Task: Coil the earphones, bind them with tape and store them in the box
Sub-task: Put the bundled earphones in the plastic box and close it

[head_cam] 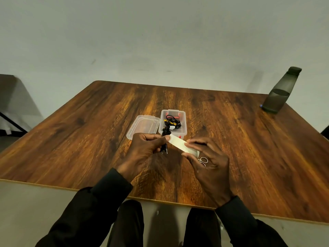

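Earphones [164, 138]: a black bunch, pinched in the left hand, held up over the table. The plug end hangs down below the fingers.
Left hand [145, 148]: closed around the earphones. Its thumb tip also holds one end of the tape.
Tape [178, 144]: a pale strip, pulled out flat between the two hands. It looks like it comes off a small white roll in the right hand.
Right hand [208, 157]: curled around the roll, with thumb and finger on the strip. Small scissors [203, 160] hang on one finger.
Box [173, 123]: clear, open, just behind the hands. Another bunch of black and yellow earphones with a white band already lies inside.
Lid [143, 127]: off, lying just left of the box.
Done so far: I think the coiling is finished, since the wire sits in a tight bunch.
Left to do: the tape is not cut and not wrapped yet. After that, the bunch goes in the box.
Where it is next to the hand: the earphones are inside the left hand and touch the tape end there. The right hand is near but does not touch them.
Bottle [280, 91]: dark, at the far right corner of the table [89, 139], well away.
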`<state>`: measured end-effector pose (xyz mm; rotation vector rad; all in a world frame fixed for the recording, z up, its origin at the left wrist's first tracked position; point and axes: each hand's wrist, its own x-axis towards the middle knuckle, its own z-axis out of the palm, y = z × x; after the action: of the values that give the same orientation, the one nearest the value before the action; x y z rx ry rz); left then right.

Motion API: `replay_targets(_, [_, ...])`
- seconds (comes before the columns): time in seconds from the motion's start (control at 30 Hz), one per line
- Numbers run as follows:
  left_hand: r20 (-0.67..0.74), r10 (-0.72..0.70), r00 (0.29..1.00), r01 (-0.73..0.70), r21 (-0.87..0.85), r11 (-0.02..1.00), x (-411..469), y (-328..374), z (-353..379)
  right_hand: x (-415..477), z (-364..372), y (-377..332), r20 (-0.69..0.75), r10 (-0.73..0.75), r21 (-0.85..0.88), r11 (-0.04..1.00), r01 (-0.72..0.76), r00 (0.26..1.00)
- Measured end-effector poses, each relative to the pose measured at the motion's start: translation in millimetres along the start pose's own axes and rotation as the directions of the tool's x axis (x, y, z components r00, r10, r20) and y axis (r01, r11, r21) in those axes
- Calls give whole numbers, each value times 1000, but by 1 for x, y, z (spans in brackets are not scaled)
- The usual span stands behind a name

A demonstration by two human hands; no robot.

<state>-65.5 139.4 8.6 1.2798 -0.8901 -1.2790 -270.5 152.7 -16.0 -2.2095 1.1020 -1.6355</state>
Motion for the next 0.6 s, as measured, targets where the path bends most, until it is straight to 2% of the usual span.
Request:
replay_targets(0.13, [5, 168, 986, -167, 159, 973, -3, 7, 3, -4, 5, -3, -6, 24, -13, 1000, -24, 1000])
replay_targets(0.23, [40, 321, 946, -314, 360, 879, 3, 10, 2, -7, 8, -5, 7, 63, -53, 997, -62, 998])
replay_targets(0.3, [52, 388, 920, -371, 432, 822, 8, 12, 2, -7, 10, -7, 13, 90, -82, 993, -89, 996])
replay_targets(0.5, [89, 495, 864, -458, 546, 702, 14, 29, 4, -4, 19, -13, 29, 235, -62, 971, -233, 972])
replay_targets(0.6, [127, 521, 844, -493, 567, 660, 15, 35, 5, -4, 23, -15, 23, 296, -111, 950, -292, 955])
